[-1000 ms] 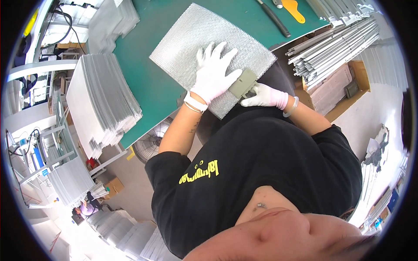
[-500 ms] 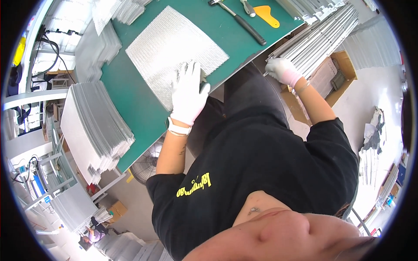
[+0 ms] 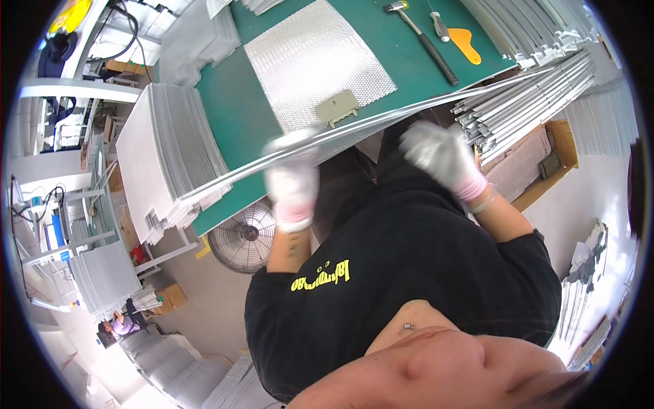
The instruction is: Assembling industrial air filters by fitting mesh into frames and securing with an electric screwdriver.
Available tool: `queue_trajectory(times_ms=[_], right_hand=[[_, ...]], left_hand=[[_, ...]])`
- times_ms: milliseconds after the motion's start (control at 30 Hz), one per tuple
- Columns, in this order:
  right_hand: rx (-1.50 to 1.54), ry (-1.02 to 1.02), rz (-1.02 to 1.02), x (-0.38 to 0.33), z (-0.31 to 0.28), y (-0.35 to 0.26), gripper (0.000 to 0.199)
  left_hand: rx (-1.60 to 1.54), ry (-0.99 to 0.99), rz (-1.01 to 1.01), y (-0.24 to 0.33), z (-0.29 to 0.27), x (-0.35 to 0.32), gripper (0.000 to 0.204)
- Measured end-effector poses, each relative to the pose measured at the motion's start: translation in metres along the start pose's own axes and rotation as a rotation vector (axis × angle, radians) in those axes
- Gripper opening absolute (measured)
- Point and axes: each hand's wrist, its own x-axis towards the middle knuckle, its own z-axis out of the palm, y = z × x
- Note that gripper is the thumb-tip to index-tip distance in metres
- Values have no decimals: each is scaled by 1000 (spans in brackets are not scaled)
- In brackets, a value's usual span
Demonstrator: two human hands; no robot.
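Observation:
A long thin silvery metal strip (image 3: pixel 225 178) slants across the front of the green table, from the stacked sheets at left toward the right. My left hand (image 3: pixel 293 178), in a white glove, is at the strip and seems closed around it, though motion blurs its fingers. In another white glove, my right hand (image 3: pixel 441 158) is beside a bundle of metal strips (image 3: pixel 528 102); its fingers are smeared by motion. A silvery mesh sheet (image 3: pixel 317 61) lies on the table, with a small olive-grey notched plate (image 3: pixel 336 107) at its near edge.
On the green table (image 3: pixel 415 68) lie a hammer (image 3: pixel 436 58), a screwdriver (image 3: pixel 439 27) and a yellow scraper (image 3: pixel 465 46). Stacked sheets (image 3: pixel 163 150) stand at the left edge. A floor fan (image 3: pixel 248 235) is below; a cardboard box (image 3: pixel 555 153) sits at right.
The long strip now crosses the table front. My left hand has come off the mesh sheet, uncovering the notched plate. My right hand has moved away from the strip bundle, toward my body.

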Motion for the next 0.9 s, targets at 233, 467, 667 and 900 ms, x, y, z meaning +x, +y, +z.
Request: queue_trajectory(times_ms=[233,467,667,900], right_hand=[[183,33,-653,-41,-67,-160,51],[-945,986,-756,-29,-78,-80,44],[406,538,-123,-43,-114,-3,48],[-6,-60,-678,-84,-3,-173,32]], left_hand=[[464,-41,489,137,-43,-30,50],[435,61,419,99,-34,-44,43],[437,29,398,111,-40,-51,41],[681,252,7,79,-31,-50,43]])
